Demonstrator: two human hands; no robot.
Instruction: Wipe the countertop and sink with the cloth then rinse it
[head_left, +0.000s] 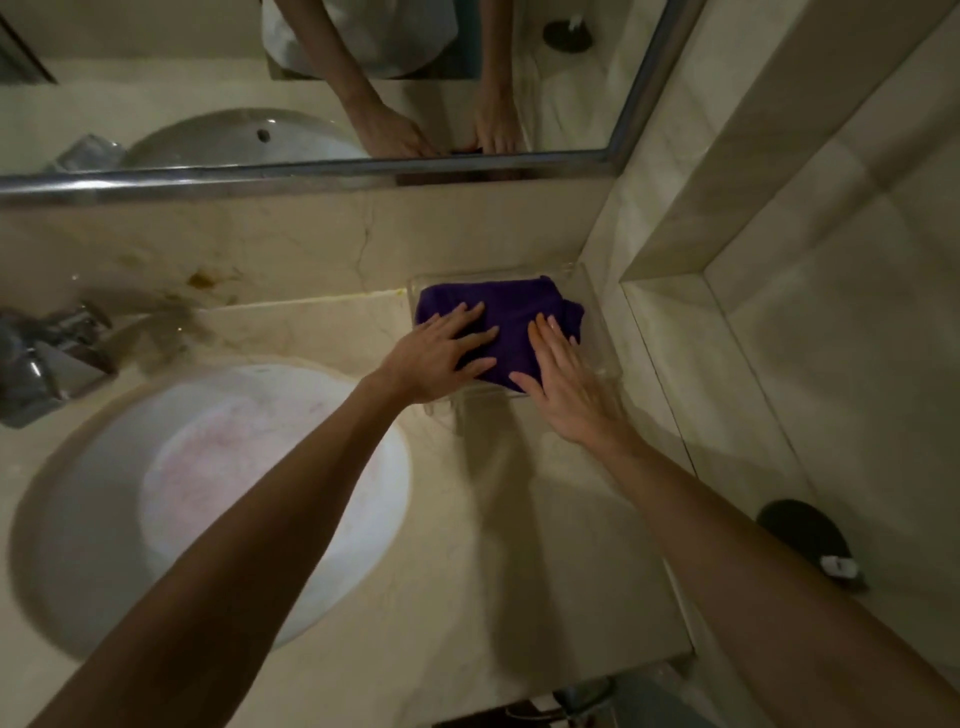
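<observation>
Countertop (509, 519), pale marble, takes up most of the view and is the reference for all positions below. Brown staining shows on its back upstand near the tap (47, 353); the flat surface near the front edge looks dry, though the lighting is dim.

Sink (208, 499), a round white basin, is set into the countertop's left part. A faint pinkish film lies in its bowl. No water is seen running from the tap, which stands at the basin's rear left.

Mirror (311, 78) rises from the countertop's back edge and reflects both arms.

Clear tray (597, 338) sits in the countertop's back right corner, against the side wall.

Cloth (509, 322), dark purple and folded, lies inside that tray.

Left hand (441, 353) rests flat on the cloth's left half, fingers extended and spread, gripping nothing. Right hand (561, 374) lies flat across the cloth's right edge and the tray rim, fingers straight and together, likewise not closed on anything.

Assessment: the step in hand is collecting the cloth; wiping appears not yet begun. The next move calls for the fingers to close on the cloth, lift it clear of the tray rim, and carry it to the stained rear strip or open surface.
</observation>
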